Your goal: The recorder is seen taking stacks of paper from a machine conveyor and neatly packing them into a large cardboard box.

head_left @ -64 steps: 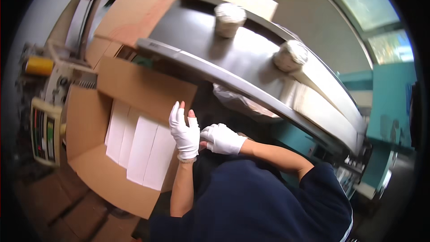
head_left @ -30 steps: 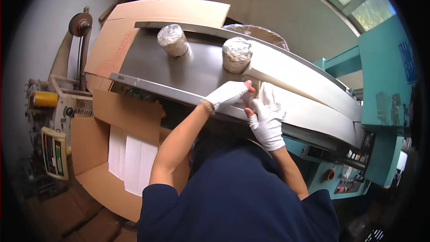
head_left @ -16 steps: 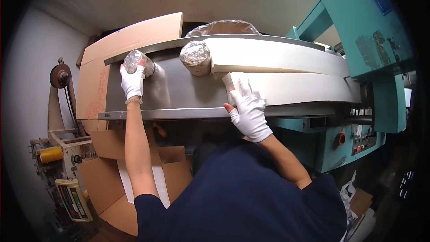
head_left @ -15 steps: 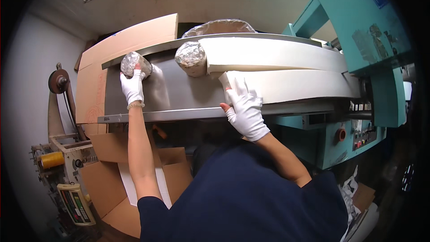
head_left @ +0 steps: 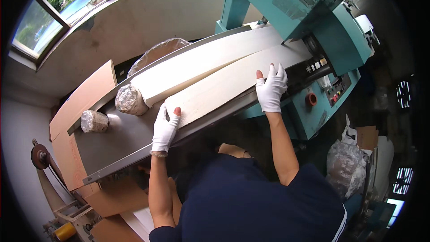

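Here's the near strip point(head_left: 237, 83), long and white, lying on the desk point(head_left: 109, 148) with its left end right at the left grip point(head_left: 164, 133) and its front edge running over to the right grip point(head_left: 271, 90). The left grip is spread, thumb at the near side of the corner, fingers up against the end; nothing looks clamped. The right grip is open too, fingers fanned at the front edge, and whether they press down or merely rest there, I can't tell.

What could go wrong? Push harder at the left grip than the right one steadies, and the strip may well skew or buckle along its length. Tip it into the far strip point(head_left: 201, 65), just beyond both grips and closing up on it toward the right, and that one could get dragged along. And past the right grip the strip runs in at the machine point(head_left: 309, 4), so bare fingertips would come close if that grip slid further that way.

Looking wider: up and left of the left grip stands the big cylinder point(head_left: 130, 100), plastic-wrapped, at the far strip's end; farther left, the small cylinder point(head_left: 94, 121). Below the left grip, under the desk, an open carton point(head_left: 117, 197).
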Available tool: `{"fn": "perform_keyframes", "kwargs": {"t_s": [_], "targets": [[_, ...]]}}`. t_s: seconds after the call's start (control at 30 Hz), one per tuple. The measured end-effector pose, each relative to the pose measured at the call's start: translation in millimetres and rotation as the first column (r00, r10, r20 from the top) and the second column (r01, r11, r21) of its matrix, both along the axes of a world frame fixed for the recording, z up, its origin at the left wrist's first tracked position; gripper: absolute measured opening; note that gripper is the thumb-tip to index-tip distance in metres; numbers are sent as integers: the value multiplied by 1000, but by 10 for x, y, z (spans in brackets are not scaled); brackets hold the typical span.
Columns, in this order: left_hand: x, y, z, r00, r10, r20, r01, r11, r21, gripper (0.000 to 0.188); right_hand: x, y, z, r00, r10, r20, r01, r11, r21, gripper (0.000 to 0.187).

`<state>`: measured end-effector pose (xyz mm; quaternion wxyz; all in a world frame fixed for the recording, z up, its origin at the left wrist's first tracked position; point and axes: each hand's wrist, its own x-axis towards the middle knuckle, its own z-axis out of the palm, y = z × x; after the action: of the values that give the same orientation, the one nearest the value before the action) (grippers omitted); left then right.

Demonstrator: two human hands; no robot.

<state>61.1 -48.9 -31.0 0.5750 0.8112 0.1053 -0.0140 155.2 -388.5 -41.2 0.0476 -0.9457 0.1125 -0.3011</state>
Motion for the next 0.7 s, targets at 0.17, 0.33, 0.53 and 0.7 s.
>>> {"fn": "perform_keyframes", "kwargs": {"t_s": [0.17, 0.33, 0.53, 0.7], "targets": [[-18, -3, 11, 999, -36, -32, 37, 999, 17, 71, 123, -247, 12, 998, 32, -45, -32, 999, -3, 58], [-87, -87, 29, 996, 81, -24, -77, 988, 136, 73, 130, -275, -34, 996, 85, -39, -87, 996, -38, 53], [-106, 39, 174, 996, 57, -69, -49, 992, 115, 73, 270, -352, 8, 995, 98, 16, -99, 993, 58, 29], [-268, 637, 310, 938, 316, -141, -239, 886, 397, 76, -53, 346, 7, 804, 593, 43, -524, 673, 522, 39]]}}
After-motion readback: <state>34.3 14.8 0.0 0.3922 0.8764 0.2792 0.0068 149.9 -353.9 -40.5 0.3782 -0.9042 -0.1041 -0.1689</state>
